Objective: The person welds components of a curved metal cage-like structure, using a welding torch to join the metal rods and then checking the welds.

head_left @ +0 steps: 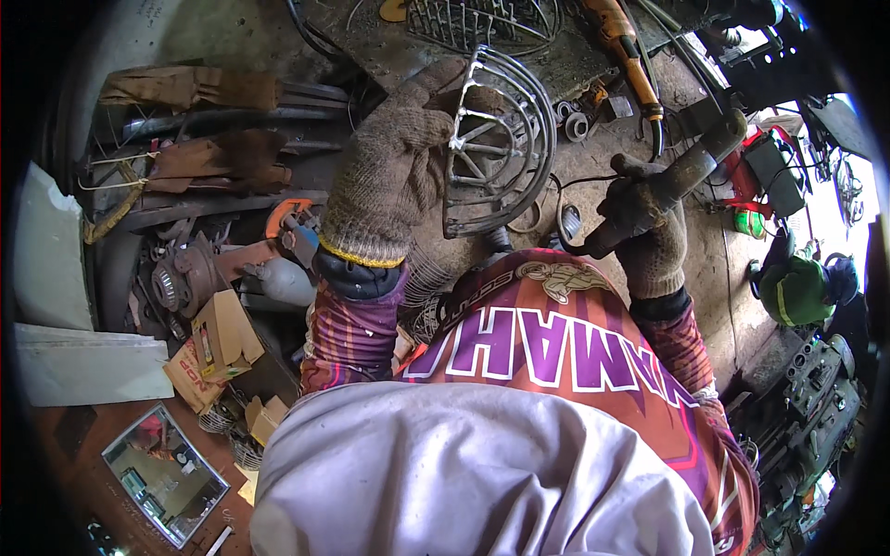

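Note:
A half-round metal grille [496, 148], made of curved rods with straight spokes, stands on edge in front of me. My left hand [389, 167], in a dirty knitted glove with a yellow cuff edge, grips its straight side; some fingers are hidden behind the rods. My right hand [649, 208], also gloved, is wrapped round a long dark tool [693, 171]. The tool's thick end points up and to the right, while a thin curved black part shows on the grille side. Its exact kind I cannot make out.
Another rod grille [482, 23] lies on the metal surface ahead. An orange power tool [621, 46] with a cable lies at the upper right. Metal bars, brown cloths [218, 162] and an open carton [218, 347] crowd the left. Machinery [807, 398] stands at the right.

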`<state>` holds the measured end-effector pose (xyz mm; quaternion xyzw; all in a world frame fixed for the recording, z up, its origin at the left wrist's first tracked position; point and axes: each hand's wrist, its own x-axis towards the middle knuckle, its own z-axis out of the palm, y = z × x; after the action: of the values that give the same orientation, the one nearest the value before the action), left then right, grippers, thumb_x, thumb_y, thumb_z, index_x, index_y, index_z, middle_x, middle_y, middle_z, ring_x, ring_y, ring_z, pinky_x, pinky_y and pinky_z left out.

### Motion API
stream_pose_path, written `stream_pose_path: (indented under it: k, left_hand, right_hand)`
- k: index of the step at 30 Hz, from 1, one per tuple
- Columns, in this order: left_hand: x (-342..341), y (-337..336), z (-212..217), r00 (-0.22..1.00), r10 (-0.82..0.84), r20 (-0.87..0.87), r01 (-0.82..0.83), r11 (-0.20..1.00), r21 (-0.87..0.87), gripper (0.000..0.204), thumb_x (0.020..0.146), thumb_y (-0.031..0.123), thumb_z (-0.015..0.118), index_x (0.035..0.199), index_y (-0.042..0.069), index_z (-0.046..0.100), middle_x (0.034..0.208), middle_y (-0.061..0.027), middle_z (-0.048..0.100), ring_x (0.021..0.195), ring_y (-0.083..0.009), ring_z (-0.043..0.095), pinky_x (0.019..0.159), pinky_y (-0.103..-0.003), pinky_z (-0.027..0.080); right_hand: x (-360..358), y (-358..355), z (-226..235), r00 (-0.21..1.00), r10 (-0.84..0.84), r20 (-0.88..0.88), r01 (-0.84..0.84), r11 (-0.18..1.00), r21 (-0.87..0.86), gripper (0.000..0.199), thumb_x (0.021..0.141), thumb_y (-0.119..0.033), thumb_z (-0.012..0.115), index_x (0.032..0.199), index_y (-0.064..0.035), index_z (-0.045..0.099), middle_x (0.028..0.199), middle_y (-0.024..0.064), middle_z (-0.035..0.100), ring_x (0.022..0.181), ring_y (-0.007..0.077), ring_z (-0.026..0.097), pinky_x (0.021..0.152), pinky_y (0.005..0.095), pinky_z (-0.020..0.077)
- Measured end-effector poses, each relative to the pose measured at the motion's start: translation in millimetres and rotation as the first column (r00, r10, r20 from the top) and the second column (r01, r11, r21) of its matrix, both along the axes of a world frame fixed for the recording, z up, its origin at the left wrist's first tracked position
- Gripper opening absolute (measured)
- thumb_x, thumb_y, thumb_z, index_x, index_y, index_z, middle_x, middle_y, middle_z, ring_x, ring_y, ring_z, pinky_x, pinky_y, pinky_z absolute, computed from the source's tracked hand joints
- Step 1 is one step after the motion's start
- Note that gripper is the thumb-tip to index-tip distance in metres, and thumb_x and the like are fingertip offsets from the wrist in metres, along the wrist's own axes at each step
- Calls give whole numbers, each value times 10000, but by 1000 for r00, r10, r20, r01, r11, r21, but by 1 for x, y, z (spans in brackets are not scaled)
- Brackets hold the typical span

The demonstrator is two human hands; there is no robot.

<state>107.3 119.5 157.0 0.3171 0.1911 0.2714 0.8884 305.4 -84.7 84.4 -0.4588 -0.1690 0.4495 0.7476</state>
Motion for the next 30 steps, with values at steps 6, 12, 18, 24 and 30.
stream_pose_path:
  k: [6,12,18,24,30]
  left_hand:
    - [-2,13,-12,976,80,-201,-36,976,214,557,802,48,552,1331,-90,445,1300,-193,551,1092,-246,605,919,-307,523]
    - [15,8,-1,991,112,-69,-108,992,62,503,805,19,550,1301,-56,513,1258,-173,580,1056,-219,614,893,-283,519]
    - [1,29,-18,986,101,-132,-89,992,93,524,821,18,528,1338,-44,472,1110,-146,639,899,-223,653,796,-319,567]
    - [13,29,-17,981,144,-131,-149,989,-24,519,801,29,515,1312,-57,499,1145,-149,626,922,-219,641,814,-290,551]
    - [21,23,-6,994,100,-40,-102,994,-34,477,817,41,518,1288,-35,526,1118,-141,634,964,-224,631,872,-312,530]
  right_hand:
    - [8,-3,-4,999,27,-18,-26,999,34,508,835,-308,625,1197,34,527,969,153,605,801,228,596,714,367,521]
    - [14,-6,-9,999,-12,-49,15,998,58,467,840,-299,617,1182,5,530,1116,199,594,815,239,598,723,378,524]
    - [15,-3,-5,997,-31,-72,33,999,27,473,831,-282,629,1188,10,523,1002,158,600,800,232,594,721,374,521]
    - [20,-3,-5,998,-37,-54,37,999,-3,489,826,-282,632,1197,16,514,958,145,595,793,229,592,729,372,517]
    - [22,-1,-2,998,3,-58,-4,1000,-19,501,829,-288,618,1205,25,509,947,142,589,796,229,590,735,369,514]
